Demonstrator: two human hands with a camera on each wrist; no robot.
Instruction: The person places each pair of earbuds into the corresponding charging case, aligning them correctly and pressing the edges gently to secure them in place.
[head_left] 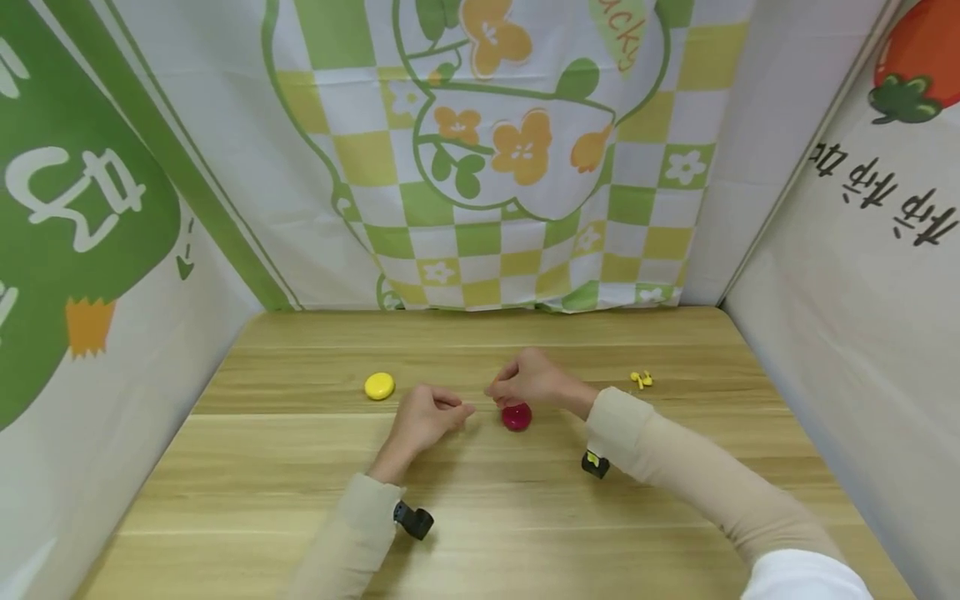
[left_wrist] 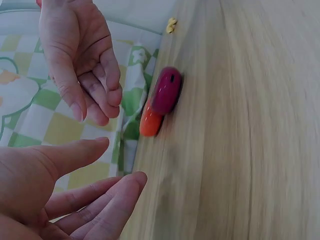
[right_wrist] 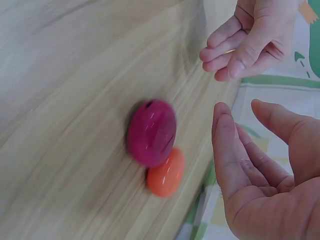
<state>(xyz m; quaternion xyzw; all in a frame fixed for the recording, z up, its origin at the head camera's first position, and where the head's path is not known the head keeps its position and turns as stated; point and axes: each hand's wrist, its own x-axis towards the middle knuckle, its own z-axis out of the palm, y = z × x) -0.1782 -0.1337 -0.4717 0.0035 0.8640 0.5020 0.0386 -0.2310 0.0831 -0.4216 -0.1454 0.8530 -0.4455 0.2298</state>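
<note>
A glossy magenta rounded piece (head_left: 517, 416) with a small dark slot lies on the wooden table. Against it in the wrist views is a smaller orange rounded piece (right_wrist: 166, 172), which my right hand hides in the head view. My right hand (head_left: 531, 379) hovers just above and behind the magenta piece, fingers loosely bent with nothing between them. To its left, my left hand (head_left: 429, 418) faces it, thumb and fingers apart and holding nothing. A gap separates the two hands' fingertips. Nearest the left hand on its far side sits a shiny yellow disc-shaped piece (head_left: 379, 386).
Small yellow pieces (head_left: 642, 379) lie on the table's right side, beyond the right wrist. A checkered cloth (head_left: 480, 242) hangs at the table's back edge, and printed white panels (head_left: 847, 275) stand along both sides. Each wrist carries a black camera (head_left: 415, 521).
</note>
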